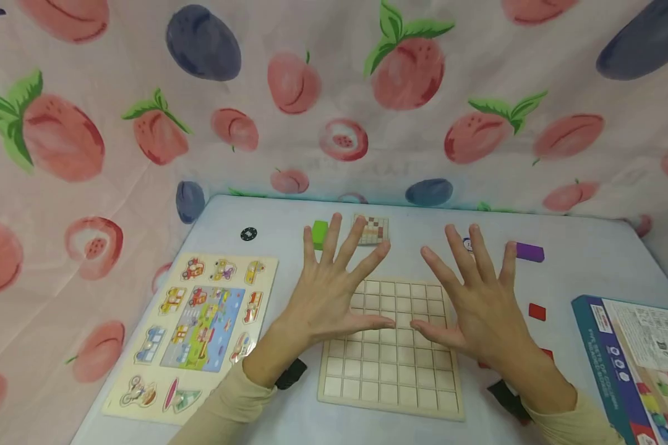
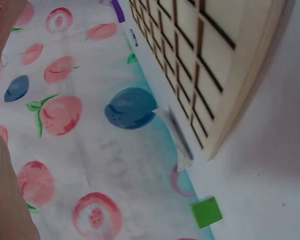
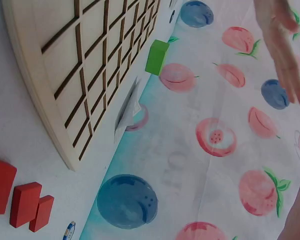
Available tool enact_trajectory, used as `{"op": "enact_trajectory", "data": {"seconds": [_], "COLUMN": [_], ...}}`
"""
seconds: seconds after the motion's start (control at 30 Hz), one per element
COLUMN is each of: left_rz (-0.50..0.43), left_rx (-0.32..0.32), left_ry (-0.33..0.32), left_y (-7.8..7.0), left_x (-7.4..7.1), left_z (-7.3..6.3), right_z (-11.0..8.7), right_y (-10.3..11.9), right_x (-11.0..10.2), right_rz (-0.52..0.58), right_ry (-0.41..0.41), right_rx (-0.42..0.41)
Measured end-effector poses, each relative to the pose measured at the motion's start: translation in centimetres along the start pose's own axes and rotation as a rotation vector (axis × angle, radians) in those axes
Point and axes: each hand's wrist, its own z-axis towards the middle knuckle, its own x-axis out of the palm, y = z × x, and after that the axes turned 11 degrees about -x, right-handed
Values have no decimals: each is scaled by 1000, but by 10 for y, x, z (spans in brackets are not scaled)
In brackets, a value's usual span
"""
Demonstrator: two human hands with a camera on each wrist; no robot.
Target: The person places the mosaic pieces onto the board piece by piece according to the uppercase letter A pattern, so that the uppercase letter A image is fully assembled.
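Observation:
Both hands are raised with fingers spread and hold nothing. In the head view the left hand [image 1: 327, 287] overlaps the left edge of a wooden grid board [image 1: 389, 377], its palm turned down. The right hand [image 1: 479, 303] overlaps the board's right edge, its thumb pointing in toward the left thumb with a small gap between. Beyond the left fingertips are a green block [image 1: 320, 233] and a small card with a coloured grid [image 1: 375, 230]. A purple block [image 1: 530, 252] lies just past the right little finger.
A wooden picture puzzle [image 1: 124, 377] with vehicle pieces lies at the left. A boxed set [image 1: 595, 346] stands at the right. Red blocks [image 3: 26, 204] lie right of the board. A black chip [image 1: 248, 233] is at the back left; a fruit-print curtain [image 1: 334, 93] hangs behind.

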Motion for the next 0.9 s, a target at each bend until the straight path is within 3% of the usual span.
{"op": "enact_trajectory", "data": {"seconds": [0.1,0.23,0.5,0.63,0.73,0.9], "left_rz": [-3,-27,-218,-289,-327,-343], "left_rx": [-11,-49,-132,-158,-168,-158], "left_ry": [32,135,433,566,633,696], "left_y": [2,11,45,59,66,68], "left_x": [3,9,8,10,12,16], "left_z": [-1,-7,-27,-39,-47,-50], "right_z": [-1,-4,-29,-46,-56,-66], "right_y": [1,0,-22,-38,-46,-54], "right_x": [0,-4,-17,-19,-15,-5], "right_rz": [4,38,143,222,254,302], "right_ry": [-16,-18,60,170,300,497], "right_rx": [6,52,232,359,422,423]}}
